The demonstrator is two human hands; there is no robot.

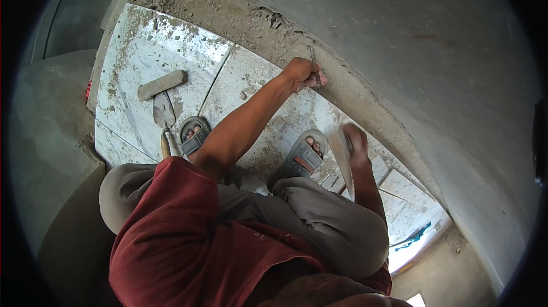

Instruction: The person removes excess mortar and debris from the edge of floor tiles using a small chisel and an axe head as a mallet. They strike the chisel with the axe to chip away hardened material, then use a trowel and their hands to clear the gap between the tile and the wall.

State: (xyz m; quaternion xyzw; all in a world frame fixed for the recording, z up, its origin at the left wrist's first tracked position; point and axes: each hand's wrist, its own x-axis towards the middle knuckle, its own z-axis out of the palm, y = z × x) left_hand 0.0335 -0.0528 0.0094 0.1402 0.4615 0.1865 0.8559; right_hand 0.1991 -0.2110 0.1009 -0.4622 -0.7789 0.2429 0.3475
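My left hand (303,74) reaches to the edge of the marble-patterned floor tiles (252,71) and holds a ribbed steel rod (313,55), which lies across the dusty mortar strip. Nearer to me, my right hand (357,141) is blurred and grips a long, flat, pale object (341,157), possibly a piece of wood; its far end shows beside my right knee. On the tiles to the left, a mortar-caked block (162,85) lies by the blade of a trowel (164,111), whose wooden handle points towards me. My sandalled feet stand on the tiles between trowel and right hand.
A rough strip of mortar and rubble (205,5) runs between the tiles and the grey plastered wall (385,41). Loose crumbs lie on the tiles. At the lower right are cut tile pieces (406,185) and a blue strip of material (414,237). A recess opens at upper left.
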